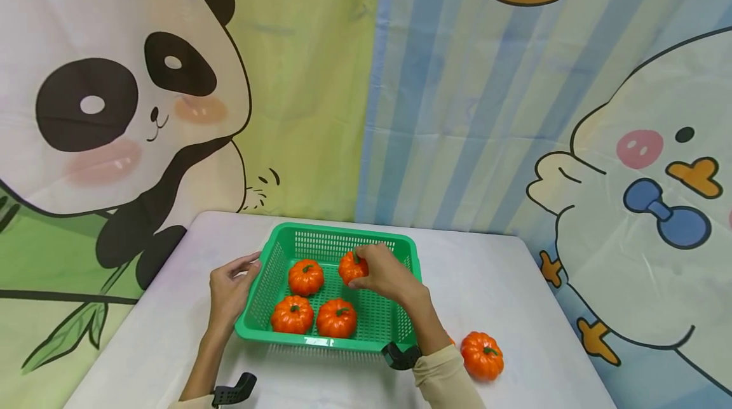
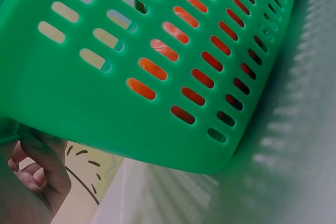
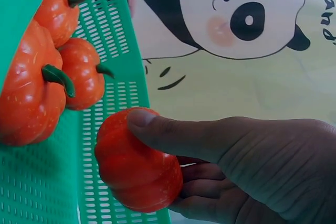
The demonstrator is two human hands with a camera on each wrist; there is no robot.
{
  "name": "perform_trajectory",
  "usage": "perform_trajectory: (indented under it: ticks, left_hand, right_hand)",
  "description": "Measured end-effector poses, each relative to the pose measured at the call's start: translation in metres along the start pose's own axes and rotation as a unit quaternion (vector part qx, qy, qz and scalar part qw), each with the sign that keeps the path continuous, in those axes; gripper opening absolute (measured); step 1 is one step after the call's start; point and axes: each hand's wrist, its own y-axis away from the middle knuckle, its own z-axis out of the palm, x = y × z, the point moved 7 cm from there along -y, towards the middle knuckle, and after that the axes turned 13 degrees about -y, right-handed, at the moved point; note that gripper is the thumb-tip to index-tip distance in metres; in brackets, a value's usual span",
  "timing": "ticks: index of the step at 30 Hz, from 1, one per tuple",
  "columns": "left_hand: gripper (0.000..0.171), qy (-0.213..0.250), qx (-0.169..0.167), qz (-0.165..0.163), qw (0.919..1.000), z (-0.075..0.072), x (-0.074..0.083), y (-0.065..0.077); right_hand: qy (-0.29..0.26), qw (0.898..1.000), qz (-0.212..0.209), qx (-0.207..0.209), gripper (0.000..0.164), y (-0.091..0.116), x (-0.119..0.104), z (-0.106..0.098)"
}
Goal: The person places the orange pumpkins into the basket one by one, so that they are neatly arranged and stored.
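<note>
A green plastic basket (image 1: 328, 344) with slotted walls stands on the table. My left hand (image 1: 230, 291) pinches its left rim; in the left wrist view the fingers (image 2: 44, 163) are at the rim's underside. Within the basket, my right hand (image 1: 384, 272) grips a small orange pumpkin (image 3: 139, 166) between thumb and fingers, over the far right part. Three other orange pumpkins sit on the basket floor: one farther back (image 1: 305, 277), and two along the near side, the left one (image 1: 292, 315) and the middle one (image 1: 337, 318). All have green stems.
Another orange pumpkin (image 1: 482, 356) lies on the white table (image 1: 480, 282) right of the basket, with a sliver of orange beside my right forearm. A curtain (image 1: 309, 79) with a cartoon panda and a white bird hangs behind. Both wrists wear black camera mounts (image 1: 234, 390).
</note>
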Motion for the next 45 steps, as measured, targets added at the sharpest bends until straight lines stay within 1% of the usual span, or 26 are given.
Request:
perform_trajectory:
  ticks: [5,10,15,24,27,29,31,35,45]
  left_hand:
    - [0.029,-0.006,-0.001,-0.003,1.0,0.002,-0.001,0.002]
    - [0.028,-0.014,0.001,-0.004,0.9999,0.003,-0.002,0.003]
    - [0.028,-0.005,-0.001,-0.008,1.0,0.003,-0.001,0.002]
    - [0.027,-0.013,0.001,-0.005,0.9999,0.002,0.0,0.001]
    - [0.027,-0.012,0.002,-0.004,0.9999,0.002,-0.001,0.001]
    - [0.027,-0.009,0.002,-0.004,0.9999,0.002,-0.001,0.0]
    - [0.027,-0.01,0.002,-0.003,0.9999,0.002,-0.001,0.0]
    - [0.028,-0.011,0.002,-0.005,0.9999,0.002,-0.001,0.001]
    - [0.028,-0.009,0.002,-0.002,1.0,0.001,0.0,0.001]
  right_hand:
    - [-0.016,1.0,-0.006,-0.022,0.027,-0.005,0.001,0.006]
    - [-0.017,0.999,-0.021,-0.045,0.027,-0.009,0.004,0.012]
    - [-0.004,0.998,-0.038,-0.046,0.028,-0.013,0.005,0.016]
    - [0.015,0.997,-0.045,-0.058,0.029,-0.021,0.011,0.02]
    - [0.018,0.997,-0.046,-0.055,0.037,-0.025,0.016,0.021]
    - [0.016,0.997,-0.044,-0.055,0.047,-0.027,0.019,0.021]
    - [0.01,0.997,-0.04,-0.059,0.054,-0.029,0.022,0.022]
    - [-0.005,0.997,-0.033,-0.07,0.057,-0.033,0.026,0.024]
    - [0.002,0.996,-0.034,-0.083,0.056,-0.04,0.032,0.028]
